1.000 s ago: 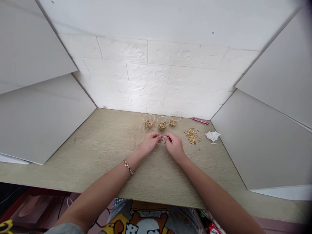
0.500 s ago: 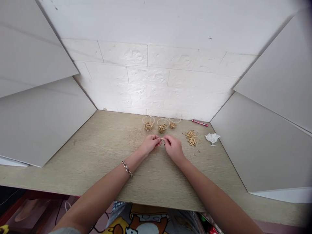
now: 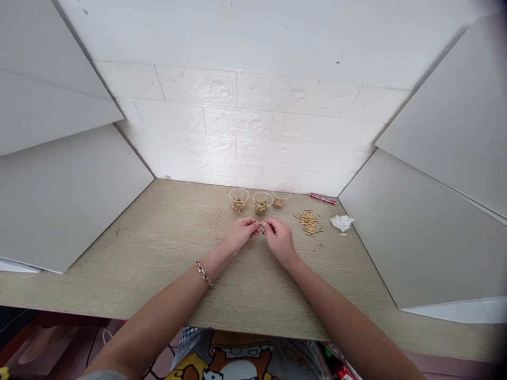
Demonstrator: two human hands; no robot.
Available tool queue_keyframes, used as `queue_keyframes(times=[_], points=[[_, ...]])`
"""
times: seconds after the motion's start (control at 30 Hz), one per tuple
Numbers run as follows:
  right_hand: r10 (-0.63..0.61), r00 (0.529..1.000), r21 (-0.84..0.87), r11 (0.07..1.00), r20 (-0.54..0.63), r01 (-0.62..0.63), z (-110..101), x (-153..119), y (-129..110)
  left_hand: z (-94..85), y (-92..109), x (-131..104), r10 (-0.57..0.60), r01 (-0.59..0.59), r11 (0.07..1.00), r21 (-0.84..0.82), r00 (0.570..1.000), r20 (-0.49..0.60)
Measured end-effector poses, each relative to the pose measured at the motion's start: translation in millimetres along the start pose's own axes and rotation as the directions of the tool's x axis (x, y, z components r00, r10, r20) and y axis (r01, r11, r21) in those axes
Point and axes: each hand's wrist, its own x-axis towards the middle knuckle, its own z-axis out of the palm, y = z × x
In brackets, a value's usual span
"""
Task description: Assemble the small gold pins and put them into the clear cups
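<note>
My left hand [image 3: 242,233] and my right hand [image 3: 279,238] meet fingertip to fingertip over the middle of the table. Both are closed in a pinch on a small gold-coloured metal piece [image 3: 261,225], mostly hidden by the fingers. Just beyond them stand three clear plastic cups holding small gold parts: a left cup [image 3: 238,200], a middle cup [image 3: 262,203] and a right cup [image 3: 280,197]. Right of my right hand lies a pile of slim gold metal pins [image 3: 308,223].
A red pen-like tube [image 3: 322,199] lies near the back wall [image 3: 253,124]. In front of it is a crumpled white tissue [image 3: 341,222]. Tiny gold bits are scattered on the table [image 3: 150,237] left of the cups. Grey panels [image 3: 443,227] flank both sides.
The whole view has shifted slightly, so things sit a little further left. My hands keep the same pinch at the same place before the cups.
</note>
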Motion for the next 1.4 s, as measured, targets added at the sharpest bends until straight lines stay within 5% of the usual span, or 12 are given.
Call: queue_keyframes(times=[0.17, 0.33, 0.7, 0.9, 1.1, 1.4], points=[[0.037, 0.999, 0.049, 0.998, 0.009, -0.038, 0, 1, 1, -1.3, -2, 1, -0.08, 0.093, 0.969, -0.228, 0.995, 0.063], [0.126, 0.991, 0.156, 0.979, 0.038, -0.13, 2, 2, 3, -2.6, -1, 1, -0.09, 0.111, 0.96, -0.256, 0.992, 0.091], [0.354, 0.917, 0.582, 0.714, 0.181, -0.39, 10, 2, 2, -6.5, -3, 3, -0.071, 0.136, 0.944, -0.302, 0.973, 0.218], [0.278, 0.949, 0.479, 0.82, 0.146, -0.314, 3, 2, 0, -6.0, -2, 2, -0.077, 0.146, 0.935, -0.324, 0.973, 0.217], [0.24, 0.965, 0.386, 0.885, 0.105, -0.262, 0, 2, 1, -7.8, 2, 2, -0.07, 0.102, 0.98, -0.172, 0.981, 0.183], [0.205, 0.974, 0.296, 0.928, 0.1, -0.226, -1, 1, 3, -12.5, 7, 5, 0.116, -0.151, 0.953, 0.262, 0.982, 0.146]])
